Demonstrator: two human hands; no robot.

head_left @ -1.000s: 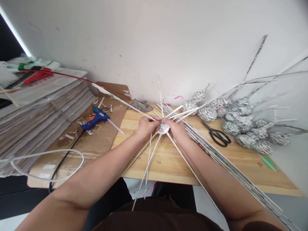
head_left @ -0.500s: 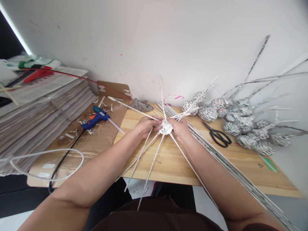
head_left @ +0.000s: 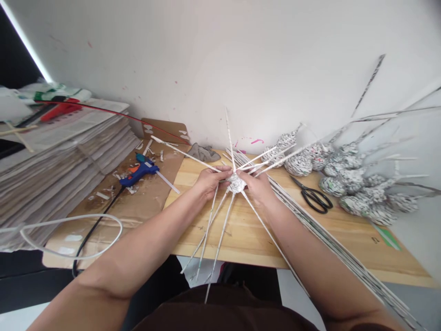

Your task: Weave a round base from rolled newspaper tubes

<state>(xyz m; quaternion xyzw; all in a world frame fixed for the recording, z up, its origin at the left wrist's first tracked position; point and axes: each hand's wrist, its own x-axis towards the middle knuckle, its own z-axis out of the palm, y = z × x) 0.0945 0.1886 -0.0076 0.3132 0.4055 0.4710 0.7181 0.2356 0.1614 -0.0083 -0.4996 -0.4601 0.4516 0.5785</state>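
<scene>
Two bare hands meet at a small, rounded piece of woven paper [head_left: 237, 184] over the middle of a wooden table [head_left: 255, 248], with thin paper strips [head_left: 224, 230] radiating from it on several sides. The left hand [head_left: 212, 180] holds the piece's left side, its thumb laid along the upper edge and its fingers curled beneath, pinching it near the base of a strip. The right hand [head_left: 258, 186] grips the opposite side, thumb pressed to the upper edge close to the left thumb; its other fingers are mostly hidden, so whether they are spread or together I cannot tell. Several strips fan out above and beyond the right hand, while others hang toward the person's lap

A long bundle of rolled paper sticks [head_left: 320, 233] slants under the right forearm. Beyond it lie black-handled scissors [head_left: 315, 198], near a cluster of bulbous woven paper forms [head_left: 351, 177] by the wall [head_left: 241, 59]. To the left, a blue glue gun [head_left: 139, 174] rests on scrap-strewn cardboard [head_left: 141, 207], beside a tall stack of newspapers [head_left: 86, 149]; a crumpled grey cloth [head_left: 203, 153] lies near the wall
</scene>
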